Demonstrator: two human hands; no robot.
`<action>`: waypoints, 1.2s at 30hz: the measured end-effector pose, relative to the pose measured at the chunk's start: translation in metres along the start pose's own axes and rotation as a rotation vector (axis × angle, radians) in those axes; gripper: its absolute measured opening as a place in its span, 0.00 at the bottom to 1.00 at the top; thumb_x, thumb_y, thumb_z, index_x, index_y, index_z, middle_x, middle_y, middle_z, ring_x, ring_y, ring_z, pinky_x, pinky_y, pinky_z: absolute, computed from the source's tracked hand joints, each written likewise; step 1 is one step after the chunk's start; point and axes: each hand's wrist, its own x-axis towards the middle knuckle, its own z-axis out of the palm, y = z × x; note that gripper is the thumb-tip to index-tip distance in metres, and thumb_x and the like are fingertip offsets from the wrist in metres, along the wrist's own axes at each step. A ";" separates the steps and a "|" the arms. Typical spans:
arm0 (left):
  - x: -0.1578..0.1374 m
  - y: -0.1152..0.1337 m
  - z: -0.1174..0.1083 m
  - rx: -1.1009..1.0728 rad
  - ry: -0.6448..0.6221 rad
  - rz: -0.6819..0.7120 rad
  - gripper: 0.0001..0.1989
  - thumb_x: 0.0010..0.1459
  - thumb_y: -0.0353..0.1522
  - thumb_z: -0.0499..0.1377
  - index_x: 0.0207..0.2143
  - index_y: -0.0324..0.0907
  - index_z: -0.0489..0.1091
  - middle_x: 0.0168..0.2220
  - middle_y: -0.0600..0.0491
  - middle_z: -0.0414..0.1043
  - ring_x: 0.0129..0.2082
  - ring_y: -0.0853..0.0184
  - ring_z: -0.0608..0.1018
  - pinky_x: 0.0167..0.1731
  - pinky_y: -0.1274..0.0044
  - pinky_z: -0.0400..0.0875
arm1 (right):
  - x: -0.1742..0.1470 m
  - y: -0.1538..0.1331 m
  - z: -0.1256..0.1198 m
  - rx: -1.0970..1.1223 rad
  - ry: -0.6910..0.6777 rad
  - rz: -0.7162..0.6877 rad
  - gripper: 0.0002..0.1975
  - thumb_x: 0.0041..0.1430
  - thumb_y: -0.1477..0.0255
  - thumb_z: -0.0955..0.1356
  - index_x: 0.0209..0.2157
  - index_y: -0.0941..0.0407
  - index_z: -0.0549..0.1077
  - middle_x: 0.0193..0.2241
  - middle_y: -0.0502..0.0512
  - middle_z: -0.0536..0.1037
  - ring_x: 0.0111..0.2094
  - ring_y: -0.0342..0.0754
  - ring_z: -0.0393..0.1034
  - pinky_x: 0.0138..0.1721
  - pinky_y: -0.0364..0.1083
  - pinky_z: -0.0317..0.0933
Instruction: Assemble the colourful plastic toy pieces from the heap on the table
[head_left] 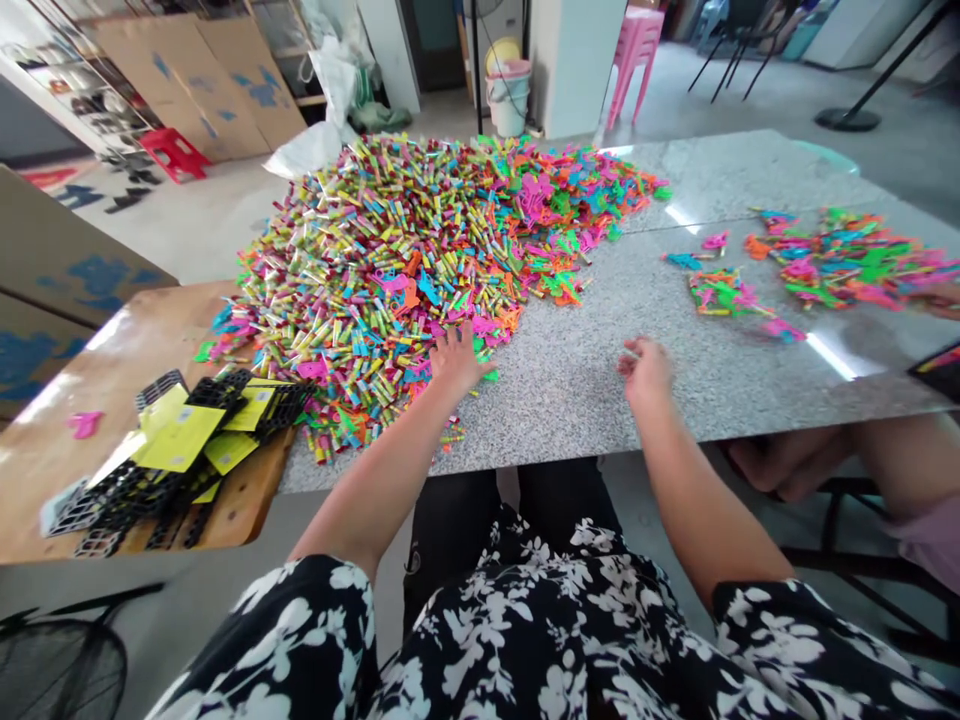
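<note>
My left hand (452, 362) lies palm down on the front edge of a big pile of small colourful plastic pieces (390, 220), its fingers spread. The pile mixes short tubes wrapped in yellow, red and blue with flat pink, green and orange shapes. Under its fingers are a pink piece (487, 328) and a green piece (486, 372); no piece is visibly gripped. My right hand (648, 372) is over the bare speckled tabletop (570, 370), to the right of the pile. Its fingers are loosely bent and apart, slightly blurred, with nothing visible in them.
Black plastic grids with yellow cards (180, 435) lie on a wooden table (247, 500) at left, beside a loose pink piece (85, 424). Smaller heaps of bright pieces (847, 255) spread at right, where another person's hand (941, 300) reaches in. That person's legs (825, 455) show below.
</note>
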 end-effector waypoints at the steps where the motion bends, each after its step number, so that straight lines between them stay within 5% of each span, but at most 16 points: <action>1: 0.002 0.005 0.005 -0.016 -0.013 0.008 0.53 0.37 0.47 0.83 0.65 0.44 0.69 0.70 0.27 0.61 0.70 0.23 0.58 0.66 0.40 0.54 | -0.012 0.008 0.008 -0.049 -0.076 -0.006 0.10 0.57 0.67 0.67 0.41 0.52 0.70 0.37 0.50 0.79 0.22 0.40 0.69 0.21 0.39 0.63; 6: 0.001 0.020 0.013 0.026 -0.120 0.069 0.38 0.50 0.32 0.75 0.63 0.40 0.69 0.66 0.27 0.65 0.67 0.27 0.64 0.62 0.45 0.62 | -0.063 0.046 0.050 -0.332 -0.377 -0.058 0.13 0.57 0.67 0.67 0.42 0.55 0.77 0.36 0.53 0.82 0.22 0.42 0.69 0.22 0.41 0.63; 12: -0.003 0.014 0.003 -0.110 -0.127 0.085 0.28 0.48 0.24 0.72 0.52 0.42 0.74 0.56 0.34 0.73 0.63 0.38 0.73 0.60 0.57 0.68 | -0.084 0.051 0.076 -0.773 -0.665 -0.256 0.13 0.64 0.70 0.65 0.44 0.57 0.80 0.35 0.56 0.84 0.32 0.49 0.78 0.41 0.47 0.71; 16: 0.004 -0.003 -0.017 -0.435 -0.124 -0.022 0.20 0.46 0.26 0.73 0.43 0.45 0.77 0.39 0.48 0.78 0.43 0.54 0.80 0.43 0.70 0.75 | -0.090 0.044 0.090 -0.928 -0.789 -0.402 0.13 0.68 0.73 0.65 0.47 0.57 0.81 0.45 0.60 0.86 0.45 0.52 0.81 0.52 0.49 0.70; 19: 0.002 -0.019 -0.036 -0.773 -0.184 -0.189 0.13 0.52 0.33 0.72 0.41 0.43 0.78 0.34 0.52 0.78 0.30 0.65 0.77 0.26 0.77 0.69 | -0.095 0.042 0.106 -1.054 -0.870 -0.519 0.15 0.70 0.74 0.66 0.53 0.57 0.80 0.51 0.63 0.84 0.53 0.55 0.79 0.56 0.50 0.68; 24: -0.021 -0.037 -0.059 -1.221 -0.366 -0.387 0.20 0.54 0.43 0.75 0.42 0.41 0.76 0.38 0.46 0.82 0.25 0.69 0.76 0.15 0.81 0.62 | -0.109 0.038 0.132 -1.316 -0.972 -0.664 0.21 0.70 0.72 0.67 0.61 0.59 0.75 0.57 0.71 0.80 0.53 0.63 0.78 0.53 0.53 0.69; 30: -0.039 -0.049 -0.058 -1.187 -0.221 -0.423 0.24 0.53 0.51 0.76 0.40 0.43 0.78 0.32 0.50 0.80 0.21 0.70 0.73 0.12 0.80 0.61 | -0.134 0.038 0.140 -1.359 -1.021 -0.774 0.18 0.74 0.68 0.65 0.60 0.55 0.76 0.55 0.67 0.80 0.52 0.62 0.78 0.50 0.53 0.69; 36: -0.047 -0.049 -0.056 -1.083 -0.210 -0.380 0.29 0.59 0.58 0.69 0.48 0.43 0.80 0.22 0.55 0.72 0.17 0.70 0.70 0.15 0.78 0.61 | -0.150 0.044 0.147 -1.468 -1.153 -0.862 0.20 0.74 0.75 0.61 0.60 0.56 0.78 0.58 0.70 0.79 0.50 0.62 0.80 0.48 0.54 0.71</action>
